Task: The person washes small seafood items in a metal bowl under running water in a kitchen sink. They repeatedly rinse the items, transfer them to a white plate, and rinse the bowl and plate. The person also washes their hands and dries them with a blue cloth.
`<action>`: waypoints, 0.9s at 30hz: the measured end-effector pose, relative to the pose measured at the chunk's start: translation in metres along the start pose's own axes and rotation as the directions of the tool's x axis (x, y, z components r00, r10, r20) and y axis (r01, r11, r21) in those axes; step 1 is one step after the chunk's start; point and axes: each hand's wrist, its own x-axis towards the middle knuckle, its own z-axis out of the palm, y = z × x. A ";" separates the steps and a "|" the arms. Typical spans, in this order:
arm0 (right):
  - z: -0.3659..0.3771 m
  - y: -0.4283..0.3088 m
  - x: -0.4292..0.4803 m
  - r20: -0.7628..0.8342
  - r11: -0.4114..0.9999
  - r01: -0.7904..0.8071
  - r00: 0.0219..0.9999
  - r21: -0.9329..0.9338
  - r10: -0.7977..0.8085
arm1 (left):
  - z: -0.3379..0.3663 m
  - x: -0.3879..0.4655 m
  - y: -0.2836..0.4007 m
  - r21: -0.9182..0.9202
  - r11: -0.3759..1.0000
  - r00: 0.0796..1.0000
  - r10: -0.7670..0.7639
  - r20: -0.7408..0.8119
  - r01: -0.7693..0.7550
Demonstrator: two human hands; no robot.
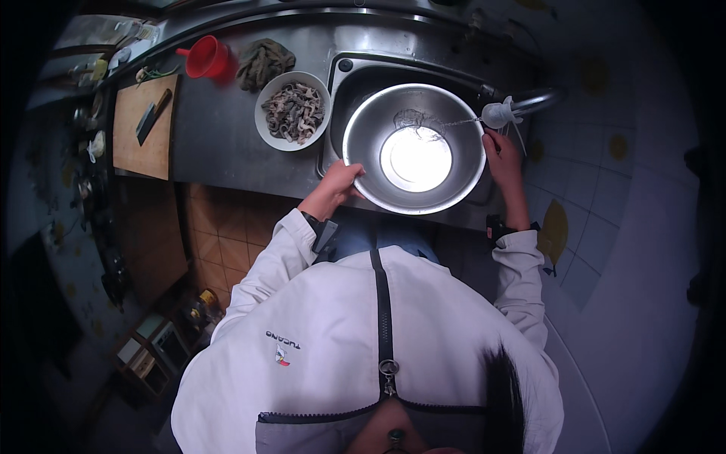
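A wide stainless steel basin (pixel 368 164) is held over the sink (pixel 340 85), covering most of it. My left hand (pixel 339 183) grips its rim at the near left, thumb on top. On the right side, my right hand (pixel 502 156) holds the rim just below the faucet (pixel 536 102). White material is wrapped around the faucet's mouth, and a thin stream of water (pixel 460 122) runs from it into the basin. Rippling water shows at the far side of the basin's interior. Bright light reflects off the round bottom.
Left of the sink stands a white bowl (pixel 264 122) of greyish sliced meat or fish strips (pixel 295 112). Behind it lie a crumpled dark cloth (pixel 265 61) and a red plastic dipper (pixel 207 58). A cleaver (pixel 152 118) rests on a wooden cutting board (pixel 127 144) farther left.
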 end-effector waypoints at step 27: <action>0.022 0.030 -0.072 -0.084 0.832 -0.209 0.953 0.514 0.291 | 0.003 -0.010 0.059 0.616 0.781 0.981 0.183 -0.066 -0.104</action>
